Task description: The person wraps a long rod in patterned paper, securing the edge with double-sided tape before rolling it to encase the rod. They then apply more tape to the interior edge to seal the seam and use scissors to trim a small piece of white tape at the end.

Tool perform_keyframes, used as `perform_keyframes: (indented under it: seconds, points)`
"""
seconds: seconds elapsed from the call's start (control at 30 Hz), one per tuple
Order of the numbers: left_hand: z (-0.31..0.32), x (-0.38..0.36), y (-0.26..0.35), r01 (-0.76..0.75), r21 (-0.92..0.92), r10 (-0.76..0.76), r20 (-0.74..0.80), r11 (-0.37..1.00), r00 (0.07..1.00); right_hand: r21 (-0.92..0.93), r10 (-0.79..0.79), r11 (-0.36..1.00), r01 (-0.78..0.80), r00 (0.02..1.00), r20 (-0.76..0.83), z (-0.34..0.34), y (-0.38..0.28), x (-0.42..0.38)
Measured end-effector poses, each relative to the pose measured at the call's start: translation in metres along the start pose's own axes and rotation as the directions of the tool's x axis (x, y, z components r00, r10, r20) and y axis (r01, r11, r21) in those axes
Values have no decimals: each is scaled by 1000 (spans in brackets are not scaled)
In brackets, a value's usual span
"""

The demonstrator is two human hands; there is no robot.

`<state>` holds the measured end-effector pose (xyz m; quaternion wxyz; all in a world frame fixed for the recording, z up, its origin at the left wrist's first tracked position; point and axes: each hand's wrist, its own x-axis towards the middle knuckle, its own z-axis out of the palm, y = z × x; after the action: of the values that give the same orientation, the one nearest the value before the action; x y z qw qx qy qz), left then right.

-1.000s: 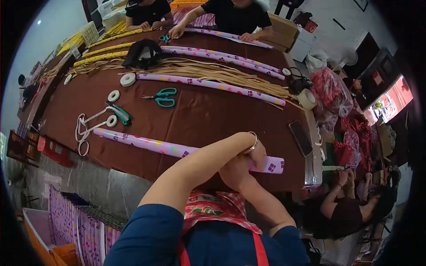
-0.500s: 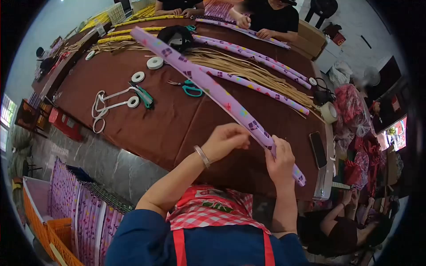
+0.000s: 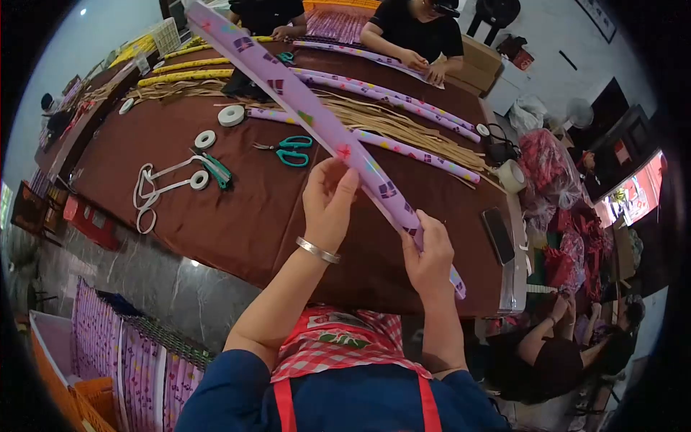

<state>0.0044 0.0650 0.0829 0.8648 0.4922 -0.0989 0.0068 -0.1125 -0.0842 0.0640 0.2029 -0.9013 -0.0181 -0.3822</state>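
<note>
A long lilac patterned tube (image 3: pixel 320 119) slants across the view from upper left to lower right, raised above the brown-covered table. Near its lower end, my right hand (image 3: pixel 430 253) is wrapped around it. My left hand (image 3: pixel 330 198), a silver bangle on its wrist, meets the tube's near edge around the middle. The left thumb lies against the tube and the other fingers are bent, partly hidden. Left of the tube, teal-handled scissors (image 3: pixel 291 150) lie on the table with white tape rolls (image 3: pixel 231 115) and a green-handled tool (image 3: pixel 216 169).
More lilac tubes (image 3: pixel 425 156) and tan strips (image 3: pixel 392 122) lie farther back. A phone (image 3: pixel 497 235) and a tape roll (image 3: pixel 512 176) sit near the right edge. Across the table, a person (image 3: pixel 417 36) works on another tube. An orange crate (image 3: pixel 93 396) stands lower left.
My left hand has moved up and left, from beside the tube to its edge. The tube and my right hand have shifted slightly left in view.
</note>
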Motion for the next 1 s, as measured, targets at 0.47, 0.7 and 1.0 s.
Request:
perform_keyframes:
  seconds: [0.47, 0.7, 1.0]
  points:
    - [27, 59, 125, -292, 248, 120, 536, 924, 836, 145, -213, 963, 227, 971, -110, -8, -33, 7]
    - [31, 72, 90, -788, 603, 25, 792, 124, 610, 128, -220, 965, 227, 973, -61, -18, -41, -1]
    - [-70, 22, -44, -857, 508, -284, 812, -82, 509, -110, -27, 993, 37, 995, 91, 1, 15, -37]
